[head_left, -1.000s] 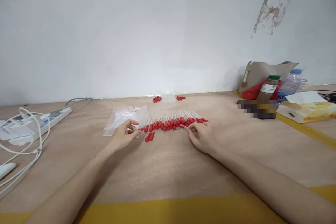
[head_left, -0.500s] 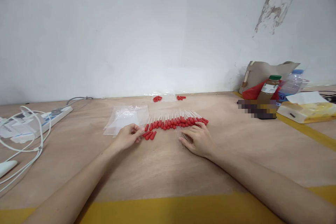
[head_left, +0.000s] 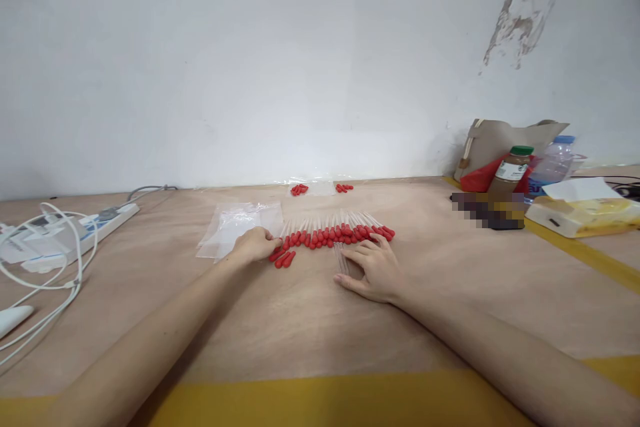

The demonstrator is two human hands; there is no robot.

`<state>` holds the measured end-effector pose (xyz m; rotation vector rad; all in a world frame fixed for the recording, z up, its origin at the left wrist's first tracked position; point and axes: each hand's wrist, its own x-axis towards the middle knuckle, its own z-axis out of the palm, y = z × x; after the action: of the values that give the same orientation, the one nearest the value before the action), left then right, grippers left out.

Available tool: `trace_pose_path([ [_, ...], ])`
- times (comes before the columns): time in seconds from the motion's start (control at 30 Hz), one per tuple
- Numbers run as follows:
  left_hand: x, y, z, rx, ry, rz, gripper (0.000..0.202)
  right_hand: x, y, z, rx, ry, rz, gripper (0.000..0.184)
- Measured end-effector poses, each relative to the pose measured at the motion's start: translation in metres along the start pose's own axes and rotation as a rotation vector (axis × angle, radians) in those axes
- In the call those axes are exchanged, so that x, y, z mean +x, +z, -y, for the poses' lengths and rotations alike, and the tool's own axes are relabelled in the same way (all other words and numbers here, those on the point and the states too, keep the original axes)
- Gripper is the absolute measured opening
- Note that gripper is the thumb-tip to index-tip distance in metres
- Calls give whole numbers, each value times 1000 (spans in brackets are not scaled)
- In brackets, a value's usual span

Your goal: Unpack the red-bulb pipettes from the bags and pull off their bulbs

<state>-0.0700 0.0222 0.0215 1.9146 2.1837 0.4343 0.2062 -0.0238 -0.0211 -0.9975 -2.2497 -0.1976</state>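
Observation:
A row of droppers with red rubber bulbs (head_left: pixel 325 235) lies across the table, thin clear stems pointing to the wall. At the row's left end is my left hand (head_left: pixel 254 244), closed in a pinch; its fingertips hide what is between them. Just below those fingertips lie 3 loose red bulbs (head_left: pixel 286 259). My right hand (head_left: pixel 374 270) rests low at the row's right half, fingers spread and open. Beside its thumb and partly beneath it are several clear thin tubes (head_left: pixel 340 257). Its fingertips reach the lower edge of the bulbs.
Clear plastic bags (head_left: pixel 240 227) lie left of the row. By the wall are two small piles of red bulbs (head_left: pixel 299 190). A power strip (head_left: pixel 110 223) with white cables is at far left. Bottles (head_left: pixel 513 170), a beige bag (head_left: pixel 525 130) and a tissue pack (head_left: pixel 583 210) stand at right.
My left hand has moved slightly up and right, over the row's left end. My right hand has shifted a little left, its thumb stretched further out.

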Motion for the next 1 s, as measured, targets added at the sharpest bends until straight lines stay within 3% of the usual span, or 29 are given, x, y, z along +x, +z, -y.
trace_pose_path([
  [0.07,1,-3,0,18,0,-20,28,0,1,-1,22,12,-2,44],
  [0.2,-10,-13,1,58,56,-169,25,1,4,-5,66,78,-59,32],
  [0.3,-28,-14,-2,77,288,-303,22,1,6,-12,82,150,-201,31],
  [0.4,-46,-3,-8,102,599,-411,20,1,5,-17,111,145,-318,52],
  [0.47,-55,9,-12,106,728,-434,18,0,3,-17,111,70,-314,64],
  [0.57,-63,25,-16,86,856,-462,16,0,1,-14,72,-76,-234,57],
  [0.73,-64,39,-16,21,941,-487,13,4,3,-5,48,-187,-138,33],
  [1.0,-68,39,-19,-25,975,-467,9,5,10,-2,36,-226,-90,21],
])
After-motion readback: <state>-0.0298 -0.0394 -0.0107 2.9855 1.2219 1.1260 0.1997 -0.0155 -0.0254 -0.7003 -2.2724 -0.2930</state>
